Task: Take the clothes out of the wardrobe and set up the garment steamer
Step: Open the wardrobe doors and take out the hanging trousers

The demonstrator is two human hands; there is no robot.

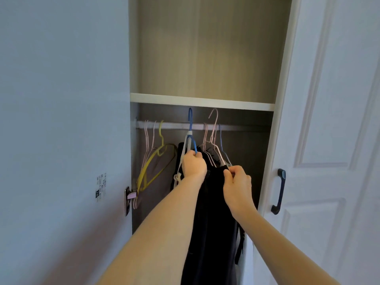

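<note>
Head view, left to right: a small black-and-white sticker (pixel 101 185) on the pale wall, its print too small to read. In the open wardrobe (pixel 202 101), a yellow wire hanger (pixel 153 161) dangles from the silver rail (pixel 176 126). The left hand (pixel 194 164) grips the blue wire hanger (pixel 191 130), whose hook looks raised above the rail. The dark hanging garment (pixel 213 223) drops straight down between both arms. The right hand (pixel 237 185) pinches its shoulder; the left is nearer the hook.
</note>
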